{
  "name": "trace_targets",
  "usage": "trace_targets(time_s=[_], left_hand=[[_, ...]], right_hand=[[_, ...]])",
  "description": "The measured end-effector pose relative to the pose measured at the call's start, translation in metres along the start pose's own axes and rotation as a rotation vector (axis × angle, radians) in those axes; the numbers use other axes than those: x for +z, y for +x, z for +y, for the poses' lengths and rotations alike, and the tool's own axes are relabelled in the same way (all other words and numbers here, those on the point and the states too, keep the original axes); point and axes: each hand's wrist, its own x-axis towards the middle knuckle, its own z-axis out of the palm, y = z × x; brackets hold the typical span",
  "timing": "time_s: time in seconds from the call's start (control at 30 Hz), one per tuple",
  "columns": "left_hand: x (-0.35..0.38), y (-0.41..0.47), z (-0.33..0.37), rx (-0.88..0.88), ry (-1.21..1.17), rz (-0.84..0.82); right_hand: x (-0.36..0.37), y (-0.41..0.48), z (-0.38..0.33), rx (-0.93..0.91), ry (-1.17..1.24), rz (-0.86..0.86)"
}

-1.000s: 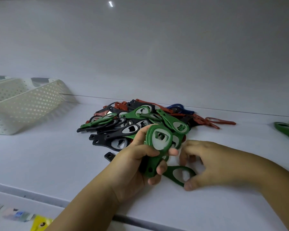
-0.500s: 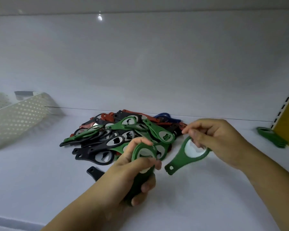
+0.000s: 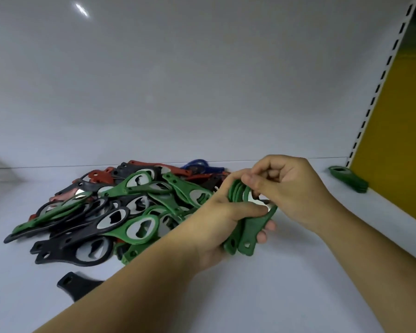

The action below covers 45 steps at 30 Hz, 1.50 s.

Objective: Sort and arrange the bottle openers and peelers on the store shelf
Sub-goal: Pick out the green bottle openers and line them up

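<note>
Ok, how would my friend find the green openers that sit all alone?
Look at the yellow panel on the far right. At its foot lies a small green stack of openers. Unlike the mixed pile, it is tidy, all green and set well apart.

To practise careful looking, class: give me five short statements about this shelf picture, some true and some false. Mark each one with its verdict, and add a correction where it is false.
1. The left hand holds a green stack of openers. True.
2. The right hand is open and empty. False: it pinches the top of the green stack.
3. The pile has green, black, red and blue openers. True.
4. The small stack by the yellow panel is red. False: the small stack by the yellow panel is green.
5. A black opener lies alone in front of the pile. True.
</note>
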Motion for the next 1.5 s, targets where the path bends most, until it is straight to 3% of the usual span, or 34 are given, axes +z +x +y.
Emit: trace_targets(time_s=[0.23,0.37,0.47,0.53,0.67,0.83,0.93,1.1,1.5], left_hand=[[-0.017,-0.003,0.008,0.090,-0.242,0.122],[-0.022,0.001,0.008,0.269,-0.130,0.304],[-0.022,-0.001,0.007,0.361,-0.005,0.330],[-0.019,-0.002,0.005,0.381,0.136,0.307],[-0.011,-0.005,0.000,0.379,0.357,0.216],[-0.009,-0.005,-0.001,0.426,0.492,0.224],[-0.010,-0.005,-0.002,0.409,0.523,0.175],[-0.015,-0.004,-0.002,0.373,0.624,0.036],[-0.018,-0.004,-0.004,0.376,0.541,0.133]], right_hand=[[-0.001,0.008,0.011,0.041,-0.268,0.203],[-0.008,0.003,0.001,0.305,-0.240,-0.247],[0.003,-0.006,-0.002,0.328,-0.274,-0.547],[0.012,-0.009,0.000,0.330,-0.252,-0.626],[0.018,-0.012,0.003,0.258,-0.153,-0.588],[0.018,-0.012,0.003,0.178,-0.029,-0.568],[0.008,-0.008,0.002,0.185,-0.123,-0.560],[-0.011,-0.001,0.013,0.261,-0.514,-0.490],[-0.007,-0.003,0.020,0.271,-0.508,-0.567]])
